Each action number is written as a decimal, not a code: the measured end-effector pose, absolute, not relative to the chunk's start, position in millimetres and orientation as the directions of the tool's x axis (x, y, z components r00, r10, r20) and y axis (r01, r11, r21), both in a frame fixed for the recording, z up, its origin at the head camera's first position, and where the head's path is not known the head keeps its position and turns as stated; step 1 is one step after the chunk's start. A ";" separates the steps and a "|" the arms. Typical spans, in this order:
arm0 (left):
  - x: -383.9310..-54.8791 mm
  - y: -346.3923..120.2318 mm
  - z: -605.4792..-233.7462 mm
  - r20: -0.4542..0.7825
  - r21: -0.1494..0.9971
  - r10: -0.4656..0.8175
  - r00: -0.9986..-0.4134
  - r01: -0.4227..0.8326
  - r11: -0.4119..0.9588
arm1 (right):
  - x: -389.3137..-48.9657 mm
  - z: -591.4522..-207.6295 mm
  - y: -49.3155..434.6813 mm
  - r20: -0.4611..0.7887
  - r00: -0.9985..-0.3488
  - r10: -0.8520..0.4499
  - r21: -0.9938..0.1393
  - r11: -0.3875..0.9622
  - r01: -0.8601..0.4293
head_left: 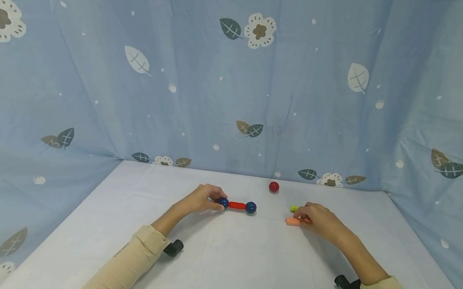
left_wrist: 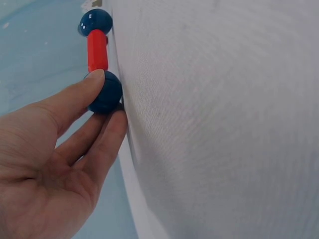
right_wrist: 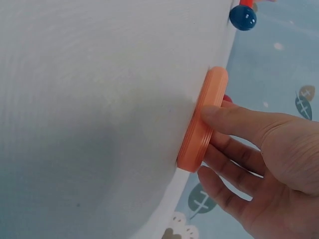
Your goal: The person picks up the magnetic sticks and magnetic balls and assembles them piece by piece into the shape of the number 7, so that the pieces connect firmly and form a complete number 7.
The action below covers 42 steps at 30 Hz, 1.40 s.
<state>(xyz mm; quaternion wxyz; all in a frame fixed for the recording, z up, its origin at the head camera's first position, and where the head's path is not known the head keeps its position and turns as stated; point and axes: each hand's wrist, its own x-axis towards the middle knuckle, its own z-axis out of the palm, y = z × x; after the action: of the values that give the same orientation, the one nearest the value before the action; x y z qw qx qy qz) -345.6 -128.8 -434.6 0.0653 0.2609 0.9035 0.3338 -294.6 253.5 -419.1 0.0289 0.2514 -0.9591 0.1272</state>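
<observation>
In the head view my left hand pinches a dark blue ball between thumb and fingers. That ball joins the left end of a red rod, and a second blue ball sits at the rod's other end; the joined piece lies level at the table surface. My right hand grips an orange ribbed rod, thumb on one side and fingers behind it. Just beyond, a yellow-green piece shows, partly hidden by the right hand.
A red ball rests near the back of the white-covered table. Blue curtains with leaf and flower prints hang behind and along both sides. Black camera mounts are strapped at both wrists.
</observation>
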 end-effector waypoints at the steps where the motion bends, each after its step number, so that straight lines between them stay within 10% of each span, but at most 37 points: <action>1: -345.7 -128.8 -434.7 0.055 0.636 0.514 -0.856 0.427 0.643 | -294.8 -419.6 253.5 0.120 -0.872 -0.475 -0.229 0.841 -0.490; 42: -342.9 -128.9 -434.3 0.060 0.657 0.517 -0.854 0.423 0.624 | -294.8 -420.4 254.6 0.129 -0.860 -0.493 -0.189 0.840 -0.509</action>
<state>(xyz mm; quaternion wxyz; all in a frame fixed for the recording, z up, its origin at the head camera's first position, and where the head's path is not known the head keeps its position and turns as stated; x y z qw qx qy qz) -342.9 -128.9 -434.3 0.0672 0.2615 0.8985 0.3460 -294.8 254.6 -420.4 0.0378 0.2615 -0.9583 0.1088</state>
